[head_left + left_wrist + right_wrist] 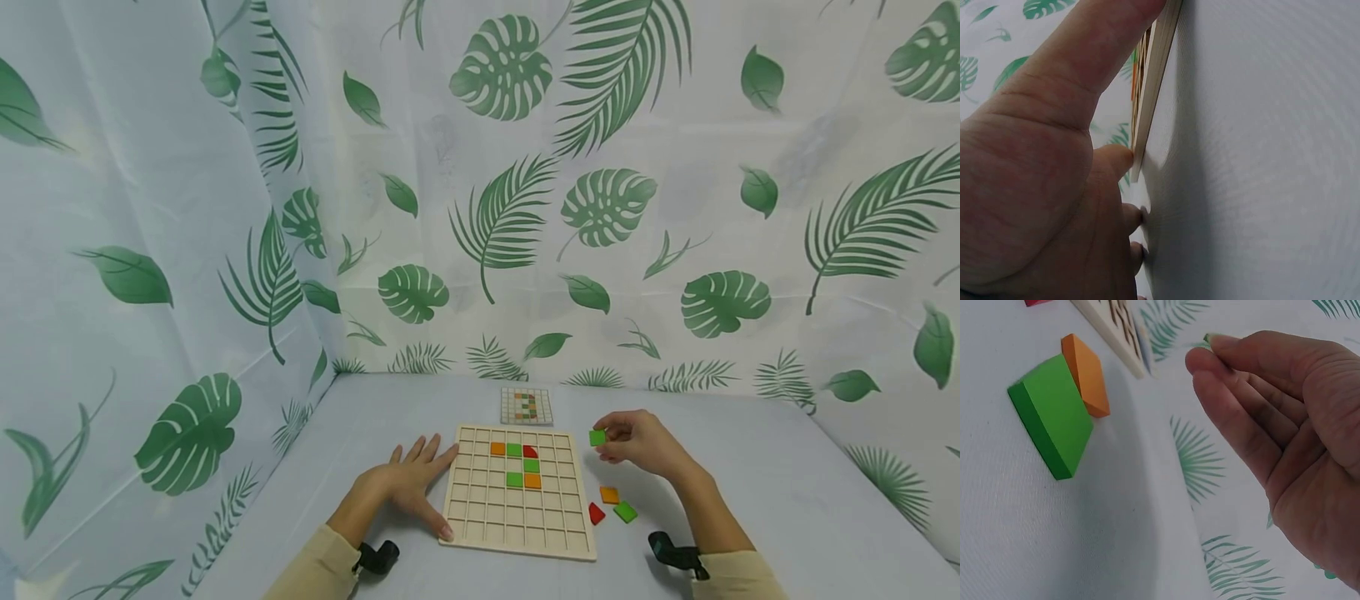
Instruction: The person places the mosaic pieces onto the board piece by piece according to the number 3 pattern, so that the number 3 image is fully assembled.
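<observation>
A wooden grid board [480, 525] lies on the table, with several orange, green and red tiles set in its upper middle squares. My left hand [411, 483] is spread at the board's left side, thumb at the lower left corner and index finger at the left edge. In the left wrist view the thumb [1066, 69] rests along the board's rim. To the right of the board, above the table, my right hand [647, 442] pinches a green square tile [597, 437] between thumb and fingertips. Only a sliver of that tile shows in the right wrist view.
Loose on the table right of the board lie an orange tile [610, 496], a green tile [626, 512] and a red rounded tile [596, 513]. Behind the board is a small pattern card [510, 406] with a printed grid. Leaf-printed curtains [510, 333] enclose the table.
</observation>
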Motion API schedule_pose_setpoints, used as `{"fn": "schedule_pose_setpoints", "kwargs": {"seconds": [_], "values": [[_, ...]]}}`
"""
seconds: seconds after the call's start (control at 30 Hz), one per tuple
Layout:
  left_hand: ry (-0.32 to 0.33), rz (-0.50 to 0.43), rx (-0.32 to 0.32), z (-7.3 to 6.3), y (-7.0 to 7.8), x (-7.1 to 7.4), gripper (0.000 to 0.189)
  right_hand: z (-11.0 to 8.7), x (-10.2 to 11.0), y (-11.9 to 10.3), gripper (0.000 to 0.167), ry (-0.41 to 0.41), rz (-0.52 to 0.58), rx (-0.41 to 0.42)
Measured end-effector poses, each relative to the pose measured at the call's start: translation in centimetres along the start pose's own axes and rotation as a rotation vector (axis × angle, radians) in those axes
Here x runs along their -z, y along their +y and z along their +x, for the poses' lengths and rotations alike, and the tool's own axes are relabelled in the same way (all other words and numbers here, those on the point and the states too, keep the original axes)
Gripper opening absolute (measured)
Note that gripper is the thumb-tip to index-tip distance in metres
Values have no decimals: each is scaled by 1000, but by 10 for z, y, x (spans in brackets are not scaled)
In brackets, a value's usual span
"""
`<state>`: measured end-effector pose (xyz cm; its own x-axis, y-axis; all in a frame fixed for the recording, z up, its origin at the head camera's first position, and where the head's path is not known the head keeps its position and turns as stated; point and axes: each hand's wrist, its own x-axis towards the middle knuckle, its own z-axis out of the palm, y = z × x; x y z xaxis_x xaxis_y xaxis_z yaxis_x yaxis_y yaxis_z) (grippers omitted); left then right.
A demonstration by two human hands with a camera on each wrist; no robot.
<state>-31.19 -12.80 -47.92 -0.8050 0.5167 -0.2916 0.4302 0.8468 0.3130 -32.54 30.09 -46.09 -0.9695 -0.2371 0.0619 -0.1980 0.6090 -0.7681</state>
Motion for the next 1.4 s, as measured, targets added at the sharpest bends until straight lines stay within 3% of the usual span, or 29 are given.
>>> {"fn": "schedule_pose_setpoints", "kwargs": {"seconds": [0.33, 0.8, 1.4], "values": [[5, 9, 9, 0, 1, 0, 135, 3, -11, -7, 23, 6, -81, 92], [-7, -27, -5, 1, -2, 0, 138, 7, -34, -21, 22, -34, -93, 175], [6, 5, 6, 1, 0, -1, 135, 10, -52, -36, 23, -101, -123, 245]]}}
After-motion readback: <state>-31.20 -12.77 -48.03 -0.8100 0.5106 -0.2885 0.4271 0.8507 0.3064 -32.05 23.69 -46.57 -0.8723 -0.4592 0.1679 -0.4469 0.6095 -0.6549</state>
